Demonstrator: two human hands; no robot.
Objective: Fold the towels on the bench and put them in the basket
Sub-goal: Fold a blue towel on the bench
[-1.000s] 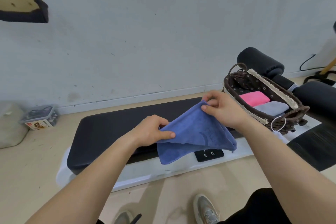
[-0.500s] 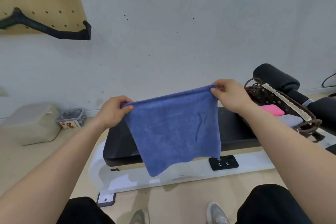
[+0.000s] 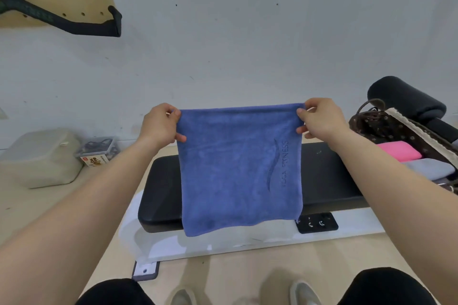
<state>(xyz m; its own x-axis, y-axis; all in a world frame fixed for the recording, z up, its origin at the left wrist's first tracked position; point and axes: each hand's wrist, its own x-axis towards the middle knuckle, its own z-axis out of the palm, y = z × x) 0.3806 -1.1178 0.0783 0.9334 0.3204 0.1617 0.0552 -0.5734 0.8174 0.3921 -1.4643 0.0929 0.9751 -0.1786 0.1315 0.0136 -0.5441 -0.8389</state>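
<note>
Right now the black bench (image 3: pixel 329 181) is stretching left to right across the floor in front of you, and the blue towel (image 3: pixel 238 171) is hanging in the air between you and it. It is seemingly clear of the pad, opened to a flat sheet, with its lower edge dangling in front of the bench's near side. You are holding it by its top edge alone, so the whole cloth is falling straight down from your fingers, and that top edge is running level from side to side, parallel to the bench's long axis. The basket (image 3: pixel 366 121) is sitting at the bench's right end, with a pink towel (image 3: pixel 399 151) and a grey towel (image 3: pixel 431 168) lying folded inside; it is lying much nearer your right hand than your left. Your left hand (image 3: pixel 158 124) is pinching the upper left corner and your right hand (image 3: pixel 322 117) is pinching the upper right one, each with thumb and fingers (image 3: pixel 301 111) curled tight on the hem and nothing else in them. The two hands are standing the towel's full width apart at the same height, and I judge that the fold is turning on exactly this — carrying one corner across to meet the other should be halving the cloth cleanly, provided you are holding both corners level.
</note>
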